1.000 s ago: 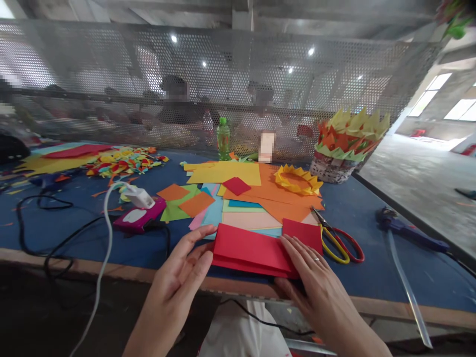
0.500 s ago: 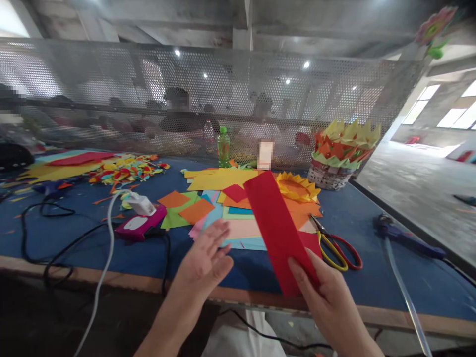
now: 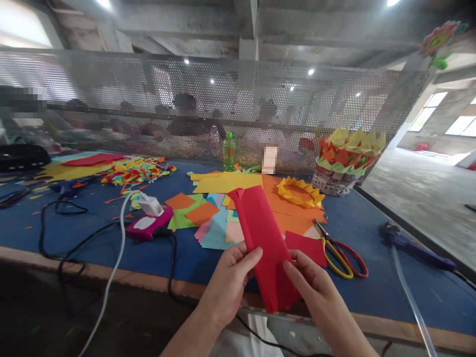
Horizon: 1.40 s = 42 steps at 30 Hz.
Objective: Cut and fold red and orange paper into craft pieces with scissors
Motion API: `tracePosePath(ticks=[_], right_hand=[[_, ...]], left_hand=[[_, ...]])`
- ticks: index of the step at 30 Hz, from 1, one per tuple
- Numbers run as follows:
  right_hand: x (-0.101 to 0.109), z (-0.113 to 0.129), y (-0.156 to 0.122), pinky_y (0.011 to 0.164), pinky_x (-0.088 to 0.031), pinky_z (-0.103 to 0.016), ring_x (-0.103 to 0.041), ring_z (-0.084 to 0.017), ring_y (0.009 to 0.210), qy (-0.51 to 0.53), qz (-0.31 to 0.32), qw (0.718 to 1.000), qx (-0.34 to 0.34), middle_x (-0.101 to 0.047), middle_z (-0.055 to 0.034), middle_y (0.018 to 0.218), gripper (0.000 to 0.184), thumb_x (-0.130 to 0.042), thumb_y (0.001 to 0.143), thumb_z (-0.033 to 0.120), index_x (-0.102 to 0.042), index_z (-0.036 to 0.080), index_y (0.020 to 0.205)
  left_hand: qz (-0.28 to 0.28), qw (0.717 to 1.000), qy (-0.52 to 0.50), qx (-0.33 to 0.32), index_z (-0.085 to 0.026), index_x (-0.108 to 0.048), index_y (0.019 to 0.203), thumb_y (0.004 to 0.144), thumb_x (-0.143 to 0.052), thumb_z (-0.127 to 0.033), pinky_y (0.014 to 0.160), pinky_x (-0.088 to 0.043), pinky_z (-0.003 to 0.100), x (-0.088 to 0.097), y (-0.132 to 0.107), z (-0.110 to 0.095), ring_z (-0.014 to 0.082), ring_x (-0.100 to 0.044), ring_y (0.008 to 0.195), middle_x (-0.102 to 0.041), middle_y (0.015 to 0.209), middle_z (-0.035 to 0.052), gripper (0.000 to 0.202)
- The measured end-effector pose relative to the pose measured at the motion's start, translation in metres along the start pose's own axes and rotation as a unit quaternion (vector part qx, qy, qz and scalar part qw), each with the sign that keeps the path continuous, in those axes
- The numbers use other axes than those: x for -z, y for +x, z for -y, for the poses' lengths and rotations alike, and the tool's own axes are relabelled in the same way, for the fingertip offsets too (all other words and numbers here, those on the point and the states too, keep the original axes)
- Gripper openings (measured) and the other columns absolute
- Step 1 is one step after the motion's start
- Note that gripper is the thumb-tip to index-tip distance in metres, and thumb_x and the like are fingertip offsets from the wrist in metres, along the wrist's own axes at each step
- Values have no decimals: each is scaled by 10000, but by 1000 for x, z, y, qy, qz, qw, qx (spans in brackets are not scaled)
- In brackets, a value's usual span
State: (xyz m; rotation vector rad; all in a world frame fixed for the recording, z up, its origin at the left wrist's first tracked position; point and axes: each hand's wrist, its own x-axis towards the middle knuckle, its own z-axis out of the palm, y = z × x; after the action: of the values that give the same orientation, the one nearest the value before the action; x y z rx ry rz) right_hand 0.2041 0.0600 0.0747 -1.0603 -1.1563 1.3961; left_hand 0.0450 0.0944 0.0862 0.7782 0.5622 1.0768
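- head view, far left: a red sheet (image 3: pixel 93 159) lies over yellow and blue paper, with a heap of scraps (image 3: pixel 137 170) just right of it.
- left, nearer: a purple power block (image 3: pixel 141 225) bears a white plug (image 3: pixel 150 204) on the blue table (image 3: pixel 100 248).
- right of that: two orange squares (image 3: pixel 203 213) on green paper.
- far, middle: a green bottle (image 3: pixel 229 153) stands upright.
- near, middle: the left hand (image 3: pixel 231 277) pinches the left edge of the red folded paper (image 3: pixel 266 233), thumb on top.
- this paper slants above the table's near edge.
- far right of it: a yellow paper ring (image 3: pixel 311 201) lies on orange sheets.
- near right: the right hand (image 3: pixel 314 280) pinches the paper's right edge between thumb and fingers.
- beyond that hand: scissors (image 3: pixel 327 239) lie beside a flat red piece (image 3: pixel 305 247).
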Motion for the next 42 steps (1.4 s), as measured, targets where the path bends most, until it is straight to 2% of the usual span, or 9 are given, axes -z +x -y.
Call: tracePosePath(ticks=[14, 23, 25, 28, 30, 32, 35, 37, 42], right_hand=[[4, -8, -2, 504, -542, -208, -659, -110, 597, -16, 11, 1000, -24, -718, -3, 914, 342, -594, 916, 475, -573, 213, 1135], [-1, -8, -3, 577, -548, -233, -652, -125, 658, -15, 19, 1000, 3, -708, -18, 933, 280, -586, 925, 448, -605, 215, 1081], [3, -6, -5, 535, -541, -232, -645, -133, 640, -11, -10, 1000, -3, -705, -19, 925, 301, -601, 907, 470, -602, 226, 1084], [17, -4, -8, 489, -532, -234, -616, -146, 609, -27, -122, 992, 29, -691, -13, 844, 370, -656, 852, 498, -603, 232, 1103], [29, -3, -10, 502, -525, -221, -584, -136, 585, -48, -195, 977, 67, -678, -2, 780, 393, -678, 835, 482, -614, 225, 1126], [39, -5, -12, 510, -511, -201, -575, -123, 577, -57, -237, 966, 85, -695, -6, 800, 414, -684, 834, 465, -621, 220, 1163], [44, -10, -15, 588, -548, -197, -658, -153, 733, -59, -257, 961, 79, -730, -35, 974, 467, -693, 824, 468, -619, 225, 1216], [42, -13, -17, 684, -584, -226, -691, -203, 909, -53, -266, 960, 70, -727, -48, 1082, 507, -702, 811, 484, -613, 231, 1241], [41, -14, -23, 715, -608, -256, -721, -247, 950, -81, -316, 942, 77, -748, -62, 1101, 542, -707, 795, 516, -618, 218, 1238]], left_hand=[[-5, 1000, -26, 5, -123, -733, 1048, 829, -720, -254, 840, -524, 349, 7, 1, 2, 257, -694, 966, -754, 1015, 121, 255], [-6, 1000, -6, 25, -135, -720, 1073, 856, -691, -287, 874, -517, 362, 10, -7, 2, 265, -687, 998, -739, 1071, 133, 267], [5, 1000, 26, 11, -152, -689, 1155, 887, -649, -298, 896, -509, 363, 11, -11, 2, 263, -674, 1039, -729, 1110, 129, 308], [-16, 988, 153, -27, -192, -632, 1252, 911, -610, -366, 873, -517, 355, 17, -16, -2, 262, -670, 1055, -721, 1144, 120, 384], [-44, 953, 290, -70, -202, -669, 1184, 897, -615, -405, 838, -521, 339, 23, -15, -13, 262, -684, 1016, -725, 1135, 119, 355], [-52, 891, 434, -122, -221, -717, 1078, 881, -626, -400, 845, -509, 334, 30, -4, -31, 260, -696, 969, -738, 1095, 107, 281], [-45, 762, 624, -167, -232, -731, 1058, 855, -639, -362, 909, -466, 383, 37, 38, -60, 314, -666, 1040, -732, 1113, 104, 259], [-53, 660, 733, -154, -153, -688, 1154, 877, -598, -338, 995, -399, 437, 41, 80, -73, 369, -589, 1173, -681, 1205, 178, 345], [-31, 640, 759, -120, -84, -584, 1280, 784, -716, -287, 1070, -321, 405, 59, 170, -73, 381, -433, 1347, -560, 1369, 240, 551]])
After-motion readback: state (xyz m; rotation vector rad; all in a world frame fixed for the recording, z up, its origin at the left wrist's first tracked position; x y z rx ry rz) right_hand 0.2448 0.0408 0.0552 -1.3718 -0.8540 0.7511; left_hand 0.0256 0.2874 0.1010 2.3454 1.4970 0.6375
